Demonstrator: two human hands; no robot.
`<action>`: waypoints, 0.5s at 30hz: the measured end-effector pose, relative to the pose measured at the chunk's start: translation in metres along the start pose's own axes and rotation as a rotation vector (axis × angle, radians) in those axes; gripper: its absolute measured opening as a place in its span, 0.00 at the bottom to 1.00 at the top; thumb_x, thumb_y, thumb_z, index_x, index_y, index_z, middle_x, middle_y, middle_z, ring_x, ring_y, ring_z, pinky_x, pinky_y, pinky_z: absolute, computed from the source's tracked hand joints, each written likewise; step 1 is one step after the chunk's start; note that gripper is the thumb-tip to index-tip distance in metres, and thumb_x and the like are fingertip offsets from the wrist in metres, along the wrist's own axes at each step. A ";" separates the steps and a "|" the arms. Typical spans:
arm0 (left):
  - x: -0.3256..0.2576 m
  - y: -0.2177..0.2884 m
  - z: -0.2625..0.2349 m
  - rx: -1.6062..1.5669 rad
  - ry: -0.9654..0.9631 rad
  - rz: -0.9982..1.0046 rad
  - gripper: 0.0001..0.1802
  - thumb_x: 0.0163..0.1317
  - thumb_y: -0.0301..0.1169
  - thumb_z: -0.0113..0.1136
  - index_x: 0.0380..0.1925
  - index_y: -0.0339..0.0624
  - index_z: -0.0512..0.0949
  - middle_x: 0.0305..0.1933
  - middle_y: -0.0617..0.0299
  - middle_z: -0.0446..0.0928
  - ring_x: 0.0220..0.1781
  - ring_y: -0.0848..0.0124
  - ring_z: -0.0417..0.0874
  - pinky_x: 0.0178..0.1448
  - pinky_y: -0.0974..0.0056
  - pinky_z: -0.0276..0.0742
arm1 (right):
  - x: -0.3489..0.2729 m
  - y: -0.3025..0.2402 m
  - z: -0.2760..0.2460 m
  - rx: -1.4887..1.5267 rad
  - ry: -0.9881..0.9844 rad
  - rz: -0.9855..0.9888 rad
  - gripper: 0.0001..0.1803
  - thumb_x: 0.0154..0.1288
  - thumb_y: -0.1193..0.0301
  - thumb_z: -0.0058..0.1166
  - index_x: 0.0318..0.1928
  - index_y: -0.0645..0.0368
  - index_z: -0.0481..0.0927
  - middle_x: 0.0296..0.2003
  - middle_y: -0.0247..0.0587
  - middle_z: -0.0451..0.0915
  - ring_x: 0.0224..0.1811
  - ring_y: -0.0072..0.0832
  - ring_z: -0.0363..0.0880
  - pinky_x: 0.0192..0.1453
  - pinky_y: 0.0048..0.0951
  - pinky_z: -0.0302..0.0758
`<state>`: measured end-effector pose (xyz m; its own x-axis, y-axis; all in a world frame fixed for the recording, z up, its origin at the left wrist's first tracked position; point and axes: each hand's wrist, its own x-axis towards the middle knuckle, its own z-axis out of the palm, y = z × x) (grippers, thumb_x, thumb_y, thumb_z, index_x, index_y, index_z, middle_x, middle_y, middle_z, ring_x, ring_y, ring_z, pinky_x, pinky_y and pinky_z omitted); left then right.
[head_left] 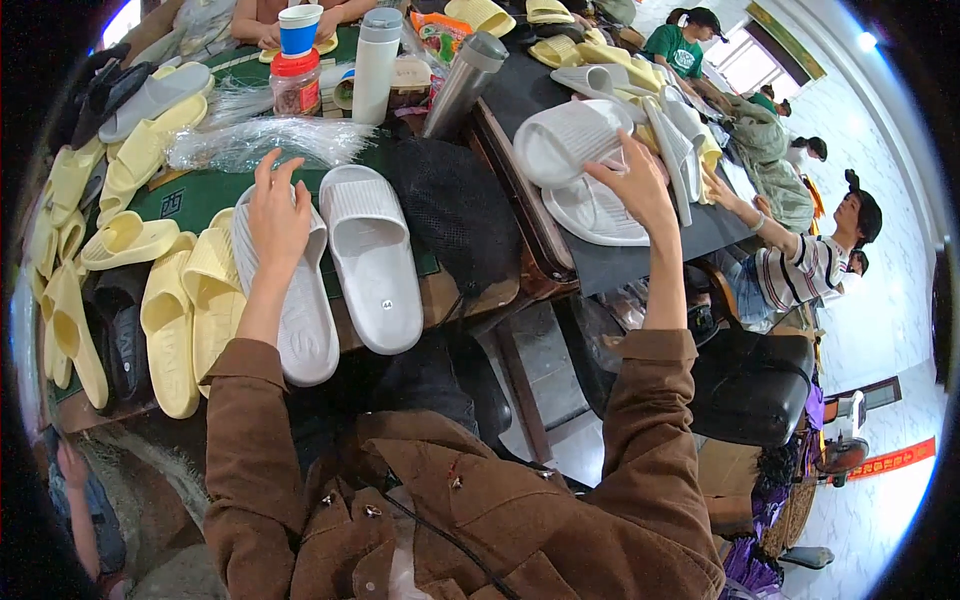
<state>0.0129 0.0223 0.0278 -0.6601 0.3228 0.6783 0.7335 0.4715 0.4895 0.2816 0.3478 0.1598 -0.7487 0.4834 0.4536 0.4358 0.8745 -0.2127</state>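
Note:
My left hand (276, 210) lies flat on a white slide sandal (295, 310) on the green table mat, fingers spread. Its white partner (372, 255) lies just to the right, sole up. My right hand (636, 185) reaches up and right to a heap of white sandals; its fingers touch a white sandal (565, 140) that sits tilted atop another white sandal (595, 215). Whether those fingers grip it is unclear. Both forearms wear brown sleeves.
Yellow sandals (170, 320) crowd the table's left side, with a dark one (122, 335) among them. Clear plastic bags (250, 140), a white bottle (375, 65), a steel flask (462, 85) and a red-lidded jar (297, 85) stand behind. A person in a striped shirt (800, 270) sits at right.

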 end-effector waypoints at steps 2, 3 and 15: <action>0.000 -0.002 0.001 -0.020 -0.003 -0.018 0.15 0.55 0.24 0.56 0.44 0.42 0.77 0.60 0.55 0.67 0.44 0.60 0.78 0.47 0.57 0.74 | -0.003 0.003 0.002 0.009 0.068 -0.068 0.31 0.52 0.58 0.65 0.50 0.68 0.75 0.45 0.53 0.77 0.50 0.42 0.75 0.56 0.36 0.68; 0.000 -0.006 0.001 0.004 0.022 0.016 0.15 0.55 0.23 0.56 0.44 0.41 0.77 0.60 0.55 0.67 0.43 0.60 0.79 0.47 0.57 0.75 | -0.006 -0.003 0.001 -0.006 0.031 -0.030 0.26 0.51 0.60 0.64 0.46 0.66 0.77 0.42 0.52 0.78 0.47 0.42 0.76 0.52 0.36 0.69; -0.001 0.002 -0.001 -0.008 -0.030 -0.016 0.13 0.55 0.25 0.56 0.43 0.42 0.77 0.59 0.54 0.69 0.43 0.57 0.79 0.47 0.55 0.74 | -0.003 0.039 0.010 -0.022 0.081 0.162 0.12 0.62 0.66 0.51 0.42 0.57 0.81 0.42 0.47 0.80 0.46 0.44 0.78 0.48 0.37 0.73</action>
<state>0.0146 0.0223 0.0286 -0.6764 0.3394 0.6536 0.7238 0.4705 0.5047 0.2960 0.3807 0.1417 -0.6253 0.6125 0.4836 0.5591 0.7839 -0.2699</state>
